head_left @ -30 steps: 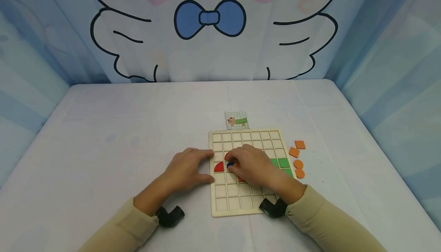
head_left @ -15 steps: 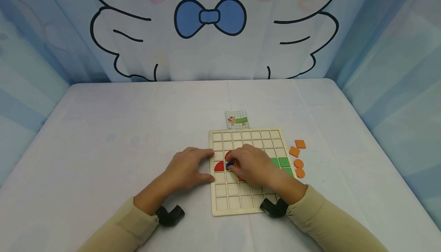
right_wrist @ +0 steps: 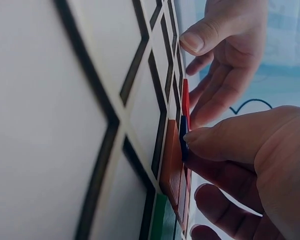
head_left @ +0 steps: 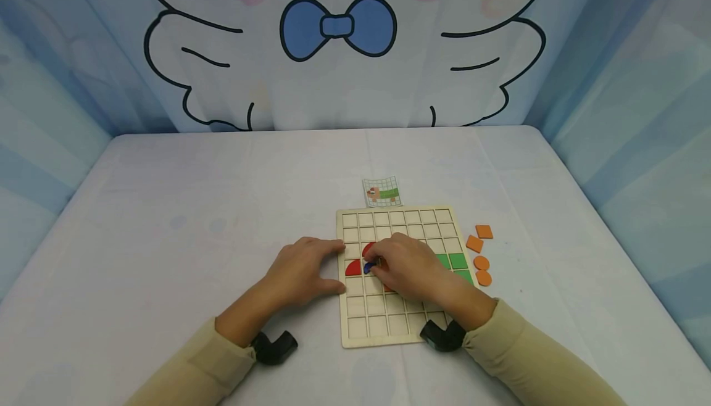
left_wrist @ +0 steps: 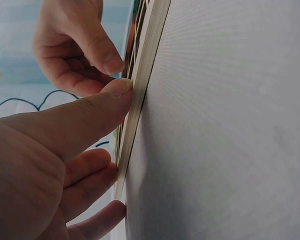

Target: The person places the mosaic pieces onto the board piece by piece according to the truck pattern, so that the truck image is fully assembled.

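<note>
A wooden grid board (head_left: 363,329) lies on the table. My right hand (head_left: 408,267) is over its middle, thumb and fingers pinching a small dark blue piece (right_wrist: 183,137) at a cell in the left part. Red quarter-round pieces (head_left: 353,268) sit in cells close by, and an orange piece (right_wrist: 171,162) is right beside the blue one. My left hand (head_left: 302,270) touches the board's left edge with its thumb and fingertips, the fingers spread and loosely extended. The right hand covers several cells in the head view; the blue piece's full shape is hidden.
Green pieces (head_left: 458,261) fill cells on the board's right side. Loose orange squares (head_left: 484,232) and orange discs (head_left: 481,263) lie off its right edge. A small picture card (head_left: 382,192) with a gridded animal drawing lies behind the board. Printed curtains surround the white-covered table (head_left: 222,190).
The blue piece has shifted and turned very slightly within the right hand's fingertips. Both hands stay almost in place, and the left hand remains at the board's edge.
</note>
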Demonstrator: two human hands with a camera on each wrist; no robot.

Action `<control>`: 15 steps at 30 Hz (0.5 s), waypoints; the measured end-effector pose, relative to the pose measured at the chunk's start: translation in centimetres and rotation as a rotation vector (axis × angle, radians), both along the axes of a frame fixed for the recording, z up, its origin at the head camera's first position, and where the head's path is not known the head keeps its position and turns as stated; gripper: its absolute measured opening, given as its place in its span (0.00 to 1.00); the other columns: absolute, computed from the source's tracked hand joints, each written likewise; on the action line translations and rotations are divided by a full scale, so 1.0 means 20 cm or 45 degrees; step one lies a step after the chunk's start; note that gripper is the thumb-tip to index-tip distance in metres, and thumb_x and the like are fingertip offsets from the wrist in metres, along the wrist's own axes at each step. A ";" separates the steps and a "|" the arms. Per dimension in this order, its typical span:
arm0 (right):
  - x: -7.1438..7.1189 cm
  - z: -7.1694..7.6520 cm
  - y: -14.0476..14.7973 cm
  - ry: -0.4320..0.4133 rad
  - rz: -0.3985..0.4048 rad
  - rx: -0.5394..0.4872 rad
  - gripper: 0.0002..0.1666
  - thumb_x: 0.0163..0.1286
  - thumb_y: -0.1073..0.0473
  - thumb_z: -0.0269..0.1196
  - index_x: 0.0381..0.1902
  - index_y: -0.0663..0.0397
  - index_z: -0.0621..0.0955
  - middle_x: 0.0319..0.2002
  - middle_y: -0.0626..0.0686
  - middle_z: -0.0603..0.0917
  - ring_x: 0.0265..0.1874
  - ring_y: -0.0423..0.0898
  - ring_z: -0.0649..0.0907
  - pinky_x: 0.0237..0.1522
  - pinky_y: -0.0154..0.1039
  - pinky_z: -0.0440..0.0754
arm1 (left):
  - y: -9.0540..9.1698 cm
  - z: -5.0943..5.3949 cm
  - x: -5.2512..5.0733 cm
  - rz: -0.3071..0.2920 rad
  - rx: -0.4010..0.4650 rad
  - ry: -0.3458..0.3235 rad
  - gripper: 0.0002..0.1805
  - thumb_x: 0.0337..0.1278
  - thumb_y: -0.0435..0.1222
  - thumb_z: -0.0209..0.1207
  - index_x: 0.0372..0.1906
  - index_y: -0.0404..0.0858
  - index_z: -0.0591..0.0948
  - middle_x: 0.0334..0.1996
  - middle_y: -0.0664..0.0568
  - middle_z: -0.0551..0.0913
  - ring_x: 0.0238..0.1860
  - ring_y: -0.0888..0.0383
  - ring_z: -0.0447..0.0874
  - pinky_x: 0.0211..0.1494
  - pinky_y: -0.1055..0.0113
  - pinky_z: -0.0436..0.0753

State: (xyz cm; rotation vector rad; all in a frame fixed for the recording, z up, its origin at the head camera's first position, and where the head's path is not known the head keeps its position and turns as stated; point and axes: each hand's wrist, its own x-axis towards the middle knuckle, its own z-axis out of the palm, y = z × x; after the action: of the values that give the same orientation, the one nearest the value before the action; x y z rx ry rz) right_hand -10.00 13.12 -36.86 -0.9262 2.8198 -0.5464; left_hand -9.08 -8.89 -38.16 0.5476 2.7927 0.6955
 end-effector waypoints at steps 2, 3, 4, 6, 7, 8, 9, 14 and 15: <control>0.00 0.00 0.00 0.000 -0.003 0.000 0.07 0.66 0.60 0.69 0.42 0.52 0.87 0.35 0.44 0.85 0.35 0.43 0.76 0.35 0.37 0.76 | 0.00 0.00 0.00 0.002 -0.001 0.000 0.39 0.45 0.48 0.77 0.66 0.44 0.78 0.61 0.53 0.80 0.64 0.49 0.73 0.63 0.48 0.71; 0.00 0.00 0.00 0.002 -0.006 0.000 0.07 0.66 0.60 0.69 0.42 0.52 0.87 0.36 0.44 0.85 0.36 0.43 0.77 0.36 0.38 0.77 | 0.00 0.00 0.00 0.003 -0.002 -0.001 0.39 0.45 0.48 0.77 0.66 0.44 0.78 0.61 0.53 0.80 0.64 0.49 0.73 0.63 0.48 0.71; 0.00 0.00 0.00 0.004 -0.009 0.000 0.07 0.66 0.60 0.69 0.42 0.52 0.87 0.36 0.44 0.85 0.37 0.43 0.78 0.37 0.38 0.77 | 0.00 0.00 0.00 0.003 -0.003 -0.001 0.39 0.45 0.48 0.77 0.66 0.44 0.78 0.61 0.53 0.80 0.64 0.49 0.73 0.63 0.48 0.71; 0.00 0.00 0.01 0.005 -0.014 -0.006 0.07 0.66 0.60 0.68 0.42 0.51 0.87 0.38 0.45 0.85 0.39 0.44 0.79 0.40 0.40 0.79 | 0.00 0.00 0.00 0.004 -0.004 -0.001 0.39 0.45 0.48 0.77 0.66 0.44 0.78 0.61 0.54 0.80 0.64 0.49 0.73 0.63 0.48 0.71; 0.00 0.00 0.01 0.006 -0.015 -0.009 0.06 0.66 0.60 0.68 0.41 0.51 0.87 0.38 0.45 0.86 0.40 0.45 0.80 0.41 0.41 0.79 | 0.00 0.00 0.00 0.004 -0.003 -0.002 0.39 0.45 0.48 0.77 0.66 0.44 0.78 0.61 0.54 0.80 0.64 0.49 0.73 0.63 0.48 0.71; 0.00 0.00 0.01 0.008 -0.015 -0.011 0.06 0.66 0.60 0.68 0.41 0.51 0.87 0.39 0.45 0.86 0.41 0.45 0.80 0.42 0.42 0.79 | 0.00 0.00 0.00 0.003 -0.002 -0.002 0.39 0.45 0.48 0.77 0.66 0.44 0.78 0.61 0.54 0.80 0.64 0.49 0.73 0.63 0.49 0.71; 0.00 0.00 0.01 0.009 -0.014 -0.015 0.06 0.66 0.60 0.68 0.41 0.51 0.87 0.39 0.45 0.86 0.42 0.45 0.80 0.43 0.42 0.80 | 0.00 0.00 0.00 0.002 -0.001 -0.002 0.39 0.45 0.48 0.77 0.66 0.44 0.78 0.61 0.54 0.80 0.64 0.49 0.73 0.63 0.49 0.71; 0.01 0.00 0.01 0.009 -0.004 -0.020 0.06 0.67 0.60 0.68 0.41 0.51 0.86 0.38 0.45 0.85 0.41 0.45 0.80 0.42 0.41 0.79 | 0.00 -0.01 0.00 -0.001 0.007 0.000 0.39 0.45 0.47 0.77 0.66 0.44 0.78 0.61 0.54 0.80 0.63 0.49 0.73 0.63 0.49 0.71; 0.01 0.00 0.01 0.009 -0.001 -0.020 0.05 0.67 0.60 0.68 0.41 0.51 0.86 0.38 0.45 0.85 0.40 0.45 0.79 0.42 0.41 0.79 | 0.00 0.00 0.00 -0.001 0.008 0.000 0.39 0.45 0.47 0.77 0.66 0.44 0.78 0.61 0.54 0.80 0.63 0.49 0.73 0.63 0.49 0.71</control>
State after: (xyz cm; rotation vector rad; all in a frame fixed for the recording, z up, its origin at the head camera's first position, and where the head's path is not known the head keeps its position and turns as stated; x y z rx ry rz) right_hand -9.85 13.39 -36.94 -0.9313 2.8267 -0.5669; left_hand -9.10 -8.92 -38.25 0.5503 2.7911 0.7043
